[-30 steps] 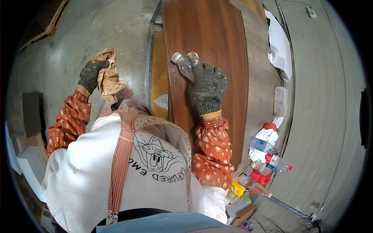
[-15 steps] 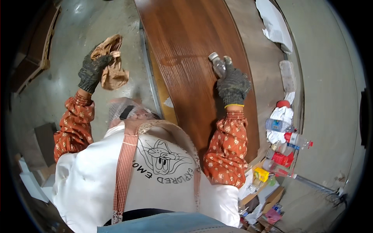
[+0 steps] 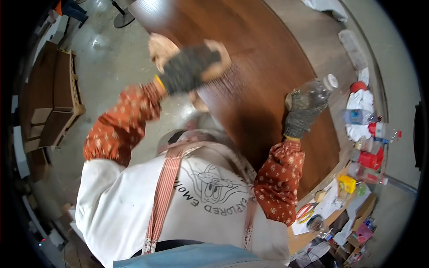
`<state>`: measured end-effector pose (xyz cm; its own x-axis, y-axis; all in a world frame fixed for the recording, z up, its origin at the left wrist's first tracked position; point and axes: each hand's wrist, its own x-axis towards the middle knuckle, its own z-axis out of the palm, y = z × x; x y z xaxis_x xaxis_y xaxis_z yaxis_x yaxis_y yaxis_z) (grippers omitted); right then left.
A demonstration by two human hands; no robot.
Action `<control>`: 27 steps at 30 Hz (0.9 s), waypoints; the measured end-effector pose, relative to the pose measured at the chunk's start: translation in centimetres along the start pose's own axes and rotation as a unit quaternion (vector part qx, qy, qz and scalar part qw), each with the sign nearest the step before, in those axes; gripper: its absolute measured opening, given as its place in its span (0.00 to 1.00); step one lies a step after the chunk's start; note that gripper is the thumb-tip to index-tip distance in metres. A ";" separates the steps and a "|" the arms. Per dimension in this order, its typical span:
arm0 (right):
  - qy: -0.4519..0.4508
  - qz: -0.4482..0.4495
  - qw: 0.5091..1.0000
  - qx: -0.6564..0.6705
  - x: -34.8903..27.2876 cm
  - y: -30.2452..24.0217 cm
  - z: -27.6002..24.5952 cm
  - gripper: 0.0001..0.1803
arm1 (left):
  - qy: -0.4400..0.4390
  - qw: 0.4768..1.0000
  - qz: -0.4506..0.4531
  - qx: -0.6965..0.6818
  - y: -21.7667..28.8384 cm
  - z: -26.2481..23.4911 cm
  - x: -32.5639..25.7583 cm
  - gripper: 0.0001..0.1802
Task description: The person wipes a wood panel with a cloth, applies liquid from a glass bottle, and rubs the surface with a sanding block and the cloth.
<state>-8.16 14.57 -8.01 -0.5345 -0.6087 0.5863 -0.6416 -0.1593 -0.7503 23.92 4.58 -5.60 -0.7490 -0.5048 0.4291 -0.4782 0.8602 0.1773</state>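
My left hand [image 3: 184,68], in a dark knitted work glove, is closed on a crumpled tan cloth [image 3: 218,60] at the near-left edge of the brown wood-grain board [image 3: 268,49]. The hand is blurred by motion. Whether the cloth touches the board, I cannot tell. Over the board's right part, my gloved right hand [image 3: 300,117] grips a transparent plastic bottle [image 3: 313,91]. Its white cap points up and to the right. A dull, moist-looking patch [image 3: 234,82] shows on the wood beside the cloth.
Along the right side lie several plastic bottles [image 3: 357,117], red-capped containers [image 3: 359,87] and white paper. Nearer are a yellow box [image 3: 346,183] and cardboard with scraps. Brown cartons [image 3: 53,94] stand on the floor at left; a person's leg [image 3: 73,11] shows at far left.
My left hand has swung right with the cloth, from over the floor to the board's edge. My right hand has moved right with the bottle, whose cap now points right. The view has shifted.
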 end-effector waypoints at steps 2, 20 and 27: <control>0.019 -0.039 0.983 -0.179 0.2 0.8 -0.6 0.35 | -0.024 0.992 0.064 0.102 -5.2 -2.4 2.1 0.20; 0.061 -0.016 0.998 -0.011 -0.5 1.8 0.1 0.34 | -0.121 0.977 0.134 0.112 -3.7 -1.9 1.2 0.27; 0.074 -0.005 0.997 0.000 -0.8 2.2 -0.3 0.35 | -0.167 0.961 0.212 0.066 1.0 -2.1 0.0 0.33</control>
<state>-9.27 14.97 -10.05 -0.6026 -0.4860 0.6330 -0.6476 -0.1656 -0.7438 24.39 5.58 -3.61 -0.9840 -0.1251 0.1269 -0.1352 0.9880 -0.0742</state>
